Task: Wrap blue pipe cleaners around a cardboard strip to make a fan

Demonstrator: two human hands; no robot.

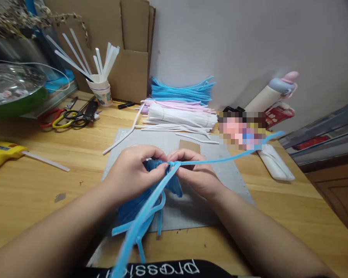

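Note:
Both hands meet over the grey cutting mat [208, 208]. My left hand [136, 170] pinches a blue pipe cleaner [153, 200] with thumb and forefinger. My right hand [200, 173] grips the same spot from the other side, its fingertips close to the left ones. Two long blue ends leave the pinch, one toward me and one out to the right. Below the fingers hangs a crinkled dark blue sheet-like piece [133, 204], partly hidden by my left hand. More short blue pipe cleaner lengths stick out beneath it.
Bundles of blue pipe cleaners [181, 92] and white pipe cleaners [179, 116] lie behind the mat. At left are a yellow glue gun [5, 154], scissors [58, 117] and a cup of glue sticks [101, 92]. A white bottle [266, 96] leans at the back right.

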